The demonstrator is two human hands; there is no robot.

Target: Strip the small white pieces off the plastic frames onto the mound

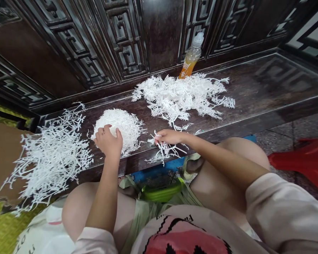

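The right hand [169, 137] partly hides its white sprigs [166, 151].

White sprigs [185, 95] and bits [127, 127]; dark brown worktop [254, 81]; orange drink [187, 68], upper centre; pale shirt [212, 214], red-and-black print [185, 237], bottom centre.

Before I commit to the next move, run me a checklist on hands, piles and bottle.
1. Right hand holding stems: ok, pinched in the fingers.
2. Left hand at the middle pile: ok.
3. Left palm empty: cannot tell, hidden from view.
4. Middle and right piles apart: ok, bench shows between.
5. Left pile all on the bench: not ok, stems reach over the cardboard.
6. Bottle capped: ok.
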